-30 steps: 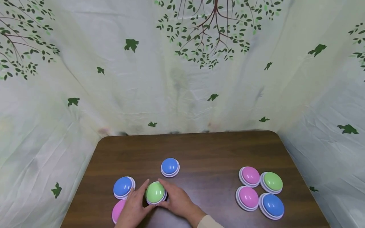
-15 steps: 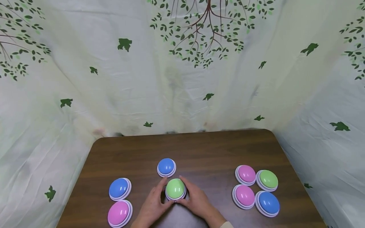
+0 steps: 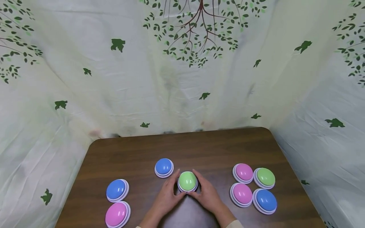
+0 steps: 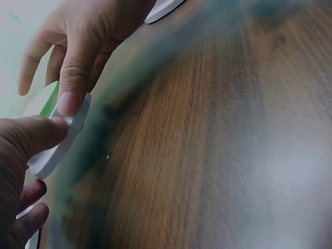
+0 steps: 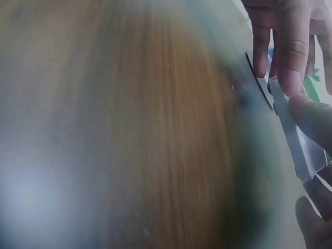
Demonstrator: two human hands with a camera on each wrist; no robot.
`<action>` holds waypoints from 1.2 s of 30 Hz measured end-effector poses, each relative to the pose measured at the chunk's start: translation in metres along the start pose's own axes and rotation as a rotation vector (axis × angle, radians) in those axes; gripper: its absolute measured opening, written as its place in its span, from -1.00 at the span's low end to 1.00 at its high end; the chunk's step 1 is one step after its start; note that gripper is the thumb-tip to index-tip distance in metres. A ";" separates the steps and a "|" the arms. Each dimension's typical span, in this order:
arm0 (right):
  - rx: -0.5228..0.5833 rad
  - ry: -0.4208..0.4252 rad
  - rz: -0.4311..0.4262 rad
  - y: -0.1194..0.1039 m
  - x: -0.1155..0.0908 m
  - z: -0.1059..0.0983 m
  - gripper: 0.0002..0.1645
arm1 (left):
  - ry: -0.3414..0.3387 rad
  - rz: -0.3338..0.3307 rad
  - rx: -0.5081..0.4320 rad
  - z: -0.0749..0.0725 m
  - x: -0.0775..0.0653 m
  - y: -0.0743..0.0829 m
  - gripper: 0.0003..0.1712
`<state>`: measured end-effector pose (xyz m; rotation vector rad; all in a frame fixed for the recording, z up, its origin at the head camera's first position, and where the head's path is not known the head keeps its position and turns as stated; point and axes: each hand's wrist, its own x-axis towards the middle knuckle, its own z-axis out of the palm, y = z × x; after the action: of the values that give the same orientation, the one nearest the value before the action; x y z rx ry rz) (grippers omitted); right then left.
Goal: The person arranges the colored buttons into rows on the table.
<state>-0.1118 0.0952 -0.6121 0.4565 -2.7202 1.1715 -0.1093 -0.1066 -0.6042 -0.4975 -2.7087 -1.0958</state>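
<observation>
Both hands hold a push button with a green dome (image 3: 187, 180) and a white round base, around the middle of the table. The left hand (image 3: 166, 195) grips its left side and the right hand (image 3: 209, 195) its right side, thumbs nearly meeting at the near edge. In the left wrist view the white base (image 4: 54, 153) is tilted and pinched by the thumbs, its underside raised above the wood. The right wrist view shows the same base (image 5: 293, 132) between the fingers, with part of the green dome hidden behind them.
A blue button (image 3: 163, 167) lies just beyond the left hand. At left, another blue button (image 3: 116, 189) stands behind a pink one (image 3: 117, 213). To the right sit two pink buttons, a green button (image 3: 265, 176) and a blue button close together. The brown table (image 3: 137, 148) backs onto a leaf-printed cloth.
Both hands have carried the green button rightward and slightly away, from the front left of the lone blue button to its front right. The head view has shifted a little.
</observation>
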 end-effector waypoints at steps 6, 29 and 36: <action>0.045 0.004 0.057 0.014 0.009 -0.003 0.05 | -0.045 -0.042 -0.033 0.012 0.017 0.002 0.00; 0.085 0.134 0.127 0.037 0.046 0.012 0.01 | 0.044 -0.162 -0.074 0.053 0.049 -0.004 -0.14; 0.065 0.144 0.150 0.038 0.049 0.016 -0.02 | 0.037 -0.156 -0.060 0.055 0.050 -0.007 -0.12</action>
<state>-0.1710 0.0975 -0.6367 0.1702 -2.6370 1.2784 -0.1606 -0.0612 -0.6339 -0.2742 -2.7272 -1.2156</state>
